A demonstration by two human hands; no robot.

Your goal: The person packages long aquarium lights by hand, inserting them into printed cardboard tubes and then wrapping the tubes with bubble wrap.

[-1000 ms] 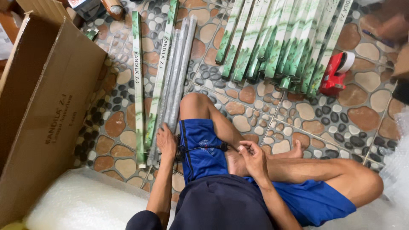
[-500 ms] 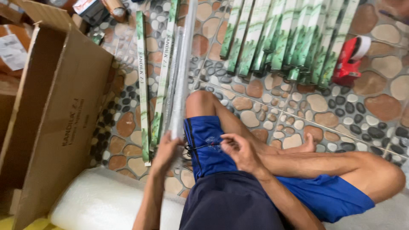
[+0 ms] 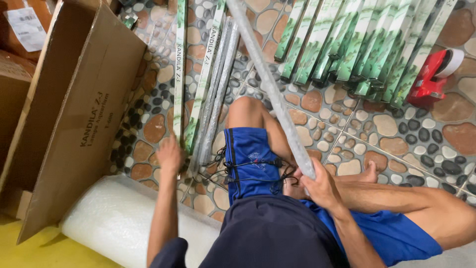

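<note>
Bubble-wrapped and grey, a long thin tube (image 3: 270, 89) is held at its lower end in the right hand (image 3: 317, 186), whose fingers are closed around it; from there the tube slants up and to the left across the bent knee and out past the top edge of the view. A tangle of thin black cord (image 3: 250, 168) is seen lying on the blue shorts (image 3: 248, 159) just beside that hand. The left hand (image 3: 170, 155) is laid flat on the pebble-patterned tiled floor (image 3: 421, 134) with its fingers spread, and nothing is gripped in it; its fingertips are at the near ends of two long narrow green-and-white cardboard boxes (image 3: 198, 84) that are laid side by side on the floor. Touching those boxes on their right, two more bubble-wrapped grey tubes (image 3: 218, 89) are laid parallel to them. A row of many more green-and-white narrow boxes (image 3: 357, 44) is laid out fanwise at the top right, well apart from both hands, and a red tape dispenser with a white roll (image 3: 434, 74) is seen just beside the right end of that row. A large open brown cardboard carton (image 3: 79, 114) is placed at the left, and a thick roll of clear bubble wrap (image 3: 119, 218) is laid near the left forearm, at the carton's lower corner.
</note>
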